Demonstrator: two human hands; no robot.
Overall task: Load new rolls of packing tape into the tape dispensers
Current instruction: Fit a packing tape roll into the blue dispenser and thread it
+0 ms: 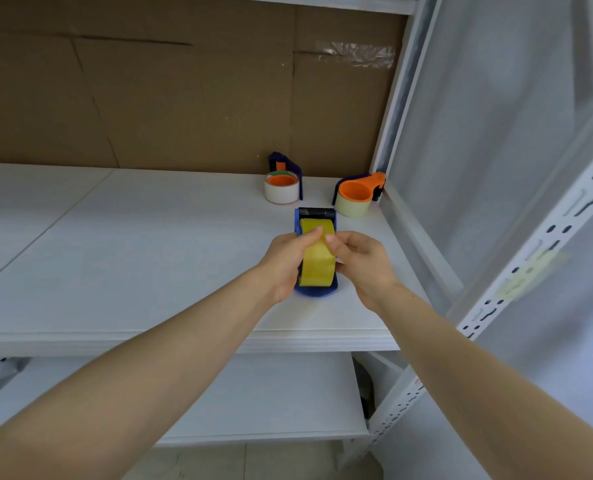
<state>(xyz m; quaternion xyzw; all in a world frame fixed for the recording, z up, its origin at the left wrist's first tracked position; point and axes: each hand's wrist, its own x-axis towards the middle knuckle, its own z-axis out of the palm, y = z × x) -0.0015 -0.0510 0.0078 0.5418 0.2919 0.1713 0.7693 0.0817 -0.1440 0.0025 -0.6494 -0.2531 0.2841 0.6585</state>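
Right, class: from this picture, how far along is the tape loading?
Looks done: the two back dispensers carry a white roll and a cream roll. In hand: left hand and right hand grip the yellow roll in the blue dispenser. Remaining: probably threading its tape past the black roller.

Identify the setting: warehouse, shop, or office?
Probably a stockroom or packing area: slotted white metal shelving, cardboard sheet backing it, and tape dispensers on the shelf, one with a yellow tape roll held by the left hand and right hand.
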